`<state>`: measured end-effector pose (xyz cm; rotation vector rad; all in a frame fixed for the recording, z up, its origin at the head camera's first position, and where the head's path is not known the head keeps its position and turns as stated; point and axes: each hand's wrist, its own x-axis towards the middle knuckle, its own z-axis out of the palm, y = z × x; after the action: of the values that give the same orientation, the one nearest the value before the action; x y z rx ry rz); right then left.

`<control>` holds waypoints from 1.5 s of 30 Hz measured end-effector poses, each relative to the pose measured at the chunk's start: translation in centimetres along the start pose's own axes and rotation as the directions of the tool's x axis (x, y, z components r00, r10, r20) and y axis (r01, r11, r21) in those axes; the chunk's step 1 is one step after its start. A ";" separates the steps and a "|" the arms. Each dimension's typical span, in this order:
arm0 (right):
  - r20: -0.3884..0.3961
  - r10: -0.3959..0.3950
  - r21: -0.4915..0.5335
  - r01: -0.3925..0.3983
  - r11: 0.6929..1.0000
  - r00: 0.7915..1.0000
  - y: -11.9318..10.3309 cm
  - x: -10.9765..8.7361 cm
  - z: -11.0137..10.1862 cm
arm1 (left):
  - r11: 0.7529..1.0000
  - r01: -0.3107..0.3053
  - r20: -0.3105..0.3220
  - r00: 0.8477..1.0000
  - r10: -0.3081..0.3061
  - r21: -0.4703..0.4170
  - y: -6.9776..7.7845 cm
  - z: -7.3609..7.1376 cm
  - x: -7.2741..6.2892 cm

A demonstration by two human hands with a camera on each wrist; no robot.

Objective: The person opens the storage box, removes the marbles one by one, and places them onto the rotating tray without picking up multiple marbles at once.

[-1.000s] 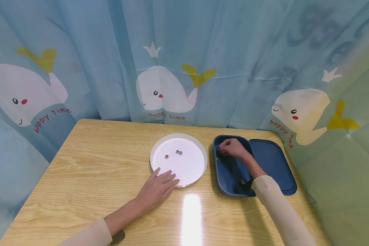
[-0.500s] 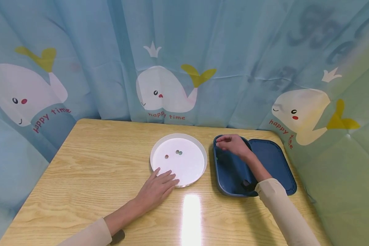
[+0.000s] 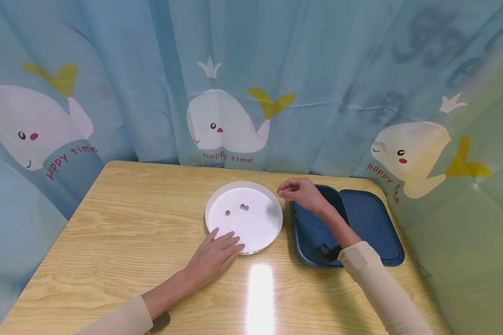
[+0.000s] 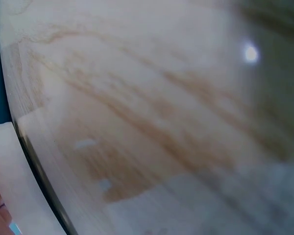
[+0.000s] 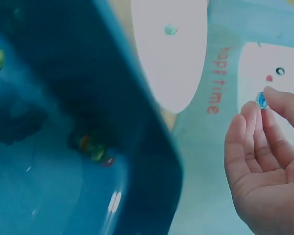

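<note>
Between the thumb and fingertips of my right hand (image 3: 303, 193) I pinch a glass marble (image 5: 261, 100), clear with a blue core. That hand is over the left rim of the dark blue box (image 3: 298, 246), close to the right edge of the round white tray (image 3: 210, 204). My left hand (image 3: 215, 255) rests with spread, straight fingers on the tray's near-left rim. Inside the tray lie a reddish marble (image 3: 227, 213) and two greenish marbles (image 3: 244, 207) side by side. Several more marbles (image 5: 94, 148) sit in a corner of the box in the right wrist view.
The box's blue lid (image 3: 373, 223) lies to its right on the wooden table (image 3: 151, 214). A blue curtain (image 3: 151, 93) with whale prints hangs behind the table and along both sides. Light glares on the table (image 3: 261, 298) in front of the tray.
My right hand has come up out of the box with the marble and moved left toward the tray. My left hand has stayed in place.
</note>
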<state>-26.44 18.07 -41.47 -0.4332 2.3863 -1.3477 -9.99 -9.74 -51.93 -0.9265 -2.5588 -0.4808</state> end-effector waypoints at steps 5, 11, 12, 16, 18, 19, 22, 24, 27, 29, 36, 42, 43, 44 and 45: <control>0.019 -0.031 -0.003 0.031 1.000 0.999 -1.0 0.6 1.1 | 1.000 0.006 0.012 1.000 -0.006 0.000 0.0 0.0 0.0; 0.048 -0.065 0.023 0.064 0.998 0.997 -1.5 1.1 2.9 | 1.000 0.007 0.028 1.000 -0.007 -0.002 0.0 -0.1 0.0; 0.049 -0.066 0.027 0.065 0.998 0.997 -1.6 1.2 3.3 | 1.000 0.008 0.030 1.000 -0.008 -0.002 0.0 -0.1 0.0; 0.063 -0.077 0.023 0.076 0.997 0.995 -1.9 1.7 4.7 | 1.000 0.009 0.033 0.999 -0.009 -0.002 0.0 -0.1 0.0; 0.067 -0.076 0.014 0.075 0.997 0.995 -1.8 2.0 5.4 | 1.000 0.006 0.033 0.999 -0.006 0.000 0.0 -0.1 0.0; 0.068 -0.073 0.009 0.072 0.997 0.995 -1.8 2.1 5.7 | 1.000 0.005 0.033 0.999 -0.005 0.000 0.0 -0.1 0.0; 0.065 -0.054 -0.014 0.055 0.998 0.996 -1.6 2.6 6.6 | 1.000 0.002 0.032 0.999 -0.002 -0.001 0.0 -0.1 0.0; 0.057 -0.040 -0.027 0.041 0.999 0.998 -1.4 2.9 7.1 | 1.000 0.002 0.031 1.000 -0.002 -0.001 0.0 -0.1 0.0; 0.035 -0.014 -0.031 0.015 0.999 0.999 -1.3 3.4 7.5 | 1.000 0.001 0.030 1.000 -0.001 -0.002 0.0 -0.1 0.0; 0.016 0.007 -0.029 -0.007 1.000 1.000 -1.2 3.7 7.8 | 1.000 -0.001 0.028 1.000 0.001 -0.003 0.0 -0.1 0.0; -0.044 0.059 -0.058 -0.061 0.996 0.997 -0.5 4.7 8.5 | 1.000 0.002 0.033 0.999 -0.002 -0.001 0.1 -0.2 0.0; -0.052 0.048 -0.085 -0.052 0.995 0.998 0.3 5.2 9.0 | 1.000 0.007 0.036 0.999 -0.007 -0.003 0.1 -0.2 0.0; -0.053 0.052 -0.087 -0.057 0.995 0.997 0.4 5.2 9.0 | 1.000 0.007 0.037 0.999 -0.007 -0.003 0.1 -0.2 0.0; -0.055 0.056 -0.089 -0.061 0.994 0.997 0.5 5.3 9.1 | 1.000 0.008 0.037 0.999 -0.008 -0.002 0.1 -0.2 0.0; -0.056 0.061 -0.090 -0.066 0.994 0.997 0.6 5.4 9.2 | 1.000 0.008 0.038 0.999 -0.008 -0.001 0.1 -0.2 0.0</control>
<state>-27.13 9.11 -47.23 -0.3474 2.4908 -1.2411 -9.92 -9.76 -51.73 -0.9352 -2.5976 -0.4718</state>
